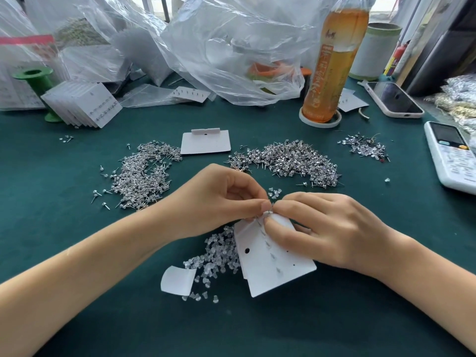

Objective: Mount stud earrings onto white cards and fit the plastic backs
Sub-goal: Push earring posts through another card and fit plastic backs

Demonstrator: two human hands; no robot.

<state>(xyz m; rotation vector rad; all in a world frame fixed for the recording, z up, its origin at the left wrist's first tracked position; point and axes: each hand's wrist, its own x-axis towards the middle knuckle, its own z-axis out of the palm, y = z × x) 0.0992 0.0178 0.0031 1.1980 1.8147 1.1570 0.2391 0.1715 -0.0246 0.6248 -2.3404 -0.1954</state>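
Note:
A white card (pixel 273 266) is held tilted above the green table, back side up, with a row of earring posts along it. My right hand (pixel 322 228) pinches the card's top edge with thumb and fingers. My left hand (pixel 221 199) pinches a small piece at the top post, fingertip to fingertip with the right; the piece itself is hidden. Clear plastic backs (pixel 219 256) lie heaped under the card's left side. Two big piles of stud earrings (pixel 144 173) (pixel 291 161) lie beyond my hands. A blank card (pixel 206 141) lies flat between them.
A stack of filled cards (pixel 85 104) leans at the back left by a green spool (pixel 34 79). Plastic bags (pixel 231 47), an orange drink bottle (pixel 332 63), a phone (pixel 394 99) and a white remote (pixel 453 158) stand around. A small card scrap (pixel 176 279) lies near.

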